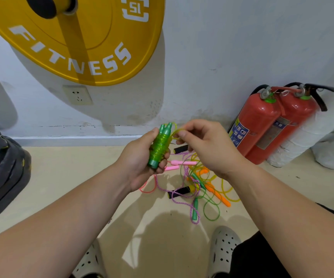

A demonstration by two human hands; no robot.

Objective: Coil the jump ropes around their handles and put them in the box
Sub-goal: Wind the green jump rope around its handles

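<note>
Head view: green handles [159, 146] upright in left hand [142, 163]

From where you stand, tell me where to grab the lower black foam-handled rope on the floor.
Take the black foam handle around its middle, from above. It lies flat and nearly level, its top bare; the purple rope crosses only near its ends, so a mid-handle pinch likely clears the tangle.

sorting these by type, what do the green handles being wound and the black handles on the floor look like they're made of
Green handles: likely hard glossy plastic, translucent with shiny highlights, wrapped in clear green, vinyl-looking cord. Black handles: probably foam grips, matte, no reflections, soft rounded edges, though rubber cannot be ruled out.
</note>
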